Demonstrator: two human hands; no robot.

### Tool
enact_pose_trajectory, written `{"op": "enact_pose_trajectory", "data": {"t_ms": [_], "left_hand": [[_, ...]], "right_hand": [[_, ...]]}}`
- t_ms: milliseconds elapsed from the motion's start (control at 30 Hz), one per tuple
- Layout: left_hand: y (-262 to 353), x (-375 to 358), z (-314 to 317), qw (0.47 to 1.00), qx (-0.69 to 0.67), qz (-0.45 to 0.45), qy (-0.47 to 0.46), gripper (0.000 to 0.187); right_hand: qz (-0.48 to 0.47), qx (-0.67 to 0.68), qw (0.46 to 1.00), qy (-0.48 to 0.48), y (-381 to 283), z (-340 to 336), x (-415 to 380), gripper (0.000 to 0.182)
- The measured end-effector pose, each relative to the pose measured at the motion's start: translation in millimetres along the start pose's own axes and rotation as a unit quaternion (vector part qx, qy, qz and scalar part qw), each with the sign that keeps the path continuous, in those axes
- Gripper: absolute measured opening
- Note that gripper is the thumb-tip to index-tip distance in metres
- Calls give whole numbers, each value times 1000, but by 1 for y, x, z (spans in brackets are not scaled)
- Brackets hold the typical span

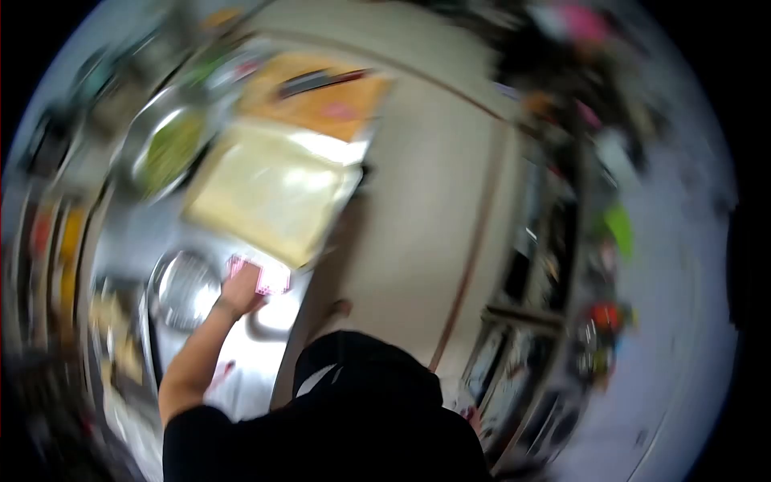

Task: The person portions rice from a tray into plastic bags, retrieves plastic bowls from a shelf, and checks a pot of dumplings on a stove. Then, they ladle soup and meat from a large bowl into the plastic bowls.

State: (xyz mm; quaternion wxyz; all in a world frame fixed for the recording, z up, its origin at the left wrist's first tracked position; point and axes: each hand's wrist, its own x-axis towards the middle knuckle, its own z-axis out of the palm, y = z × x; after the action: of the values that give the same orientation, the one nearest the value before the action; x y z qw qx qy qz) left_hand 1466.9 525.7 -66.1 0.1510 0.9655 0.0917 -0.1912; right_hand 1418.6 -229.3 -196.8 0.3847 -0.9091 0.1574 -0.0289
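Note:
My left hand (pixel 242 287) reaches out over the metal counter (pixel 269 317) and rests on a small pink-and-white patterned cloth (pixel 275 278). Its fingers look curled onto the cloth, though motion blur softens them. Right beside that hand stands a round, shiny metal bowl (pixel 186 289). Beyond it lies a wide, pale yellow sheet (pixel 265 189) in or on a flat tray. Only a sliver of my right hand (pixel 474 418) shows past the right side of my dark clothing; its fingers cannot be made out.
An orange cutting board (pixel 309 100) with a knife (pixel 317 83) on it lies at the counter's far end. A metal bowl (pixel 132 157) of shredded green food stands at the back left. A tray (pixel 148 345) with pale pieces is at the left. Shelving (pixel 526 321) lines the right.

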Motion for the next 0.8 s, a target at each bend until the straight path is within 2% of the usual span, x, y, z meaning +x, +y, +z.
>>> {"op": "enact_pose_trajectory", "data": {"t_ms": [33, 67, 100, 133, 167, 200, 233, 267, 333, 433, 500, 533, 567, 600, 633, 700, 767, 800], "left_hand": [[6, 4, -9, 999, 33, 11, 3, 55], [14, 6, -19, 997, 71, -18, -21, 54], [-2, 8, -2, 993, 109, 15, 47, 59], [-12, 14, 4, 988, 152, 16, 24, 69], [-24, 19, 9, 987, 154, 45, 28, 83], [-22, 22, 3, 986, 154, 67, 10, 88], [-16, 22, -4, 986, 153, 70, -12, 93], [-11, 30, -7, 982, 167, 88, -25, 93], [-18, 16, -13, 973, 206, 106, -22, 97], [11, 13, -24, 971, 234, -2, -42, 66], [59, 4, -29, 983, 173, -6, 62, 48], [93, -4, -30, 984, 133, 8, 118, 41], [119, -13, -24, 986, 80, 17, 143, 38], [147, -27, -13, 975, 36, 46, 215, 35], [180, -48, -2, 962, 8, 72, 262, 34], [228, -101, 37, 954, -137, 49, 263, 31], [265, -171, 81, 961, -117, -27, 249, 30], [275, -212, 115, 959, -130, -101, 230, 32]], "right_hand": [[278, 209, 937, -42, -44, -7, 7, 17], [537, 368, 758, 43, -118, -13, 15, 14], [481, 487, 727, -42, -94, -18, 9, 15], [396, 405, 824, -17, -126, -15, -1, 16], [376, 348, 859, -7, -134, -15, -2, 18], [373, 403, 833, 71, -190, -19, -4, 19], [367, 353, 860, 19, -161, -22, -1, 21], [362, 341, 866, 49, -172, -25, -1, 17], [317, 255, 913, 26, -178, -30, -10, 22], [272, 312, 909, 49, -191, -38, -3, 21], [262, 352, 897, 54, -196, -49, 9, 20], [254, 355, 900, 26, -198, -53, 12, 20], [240, 349, 905, 22, -199, -56, 16, 19], [216, 345, 913, 4, -198, -54, 25, 18], [181, 291, 938, -45, -173, -46, 33, 17], [65, 268, 948, -156, -127, -22, 45, 18], [44, 217, 943, -248, -91, 11, 55, 18], [-12, 151, 930, -336, -94, 14, 55, 19]]}}
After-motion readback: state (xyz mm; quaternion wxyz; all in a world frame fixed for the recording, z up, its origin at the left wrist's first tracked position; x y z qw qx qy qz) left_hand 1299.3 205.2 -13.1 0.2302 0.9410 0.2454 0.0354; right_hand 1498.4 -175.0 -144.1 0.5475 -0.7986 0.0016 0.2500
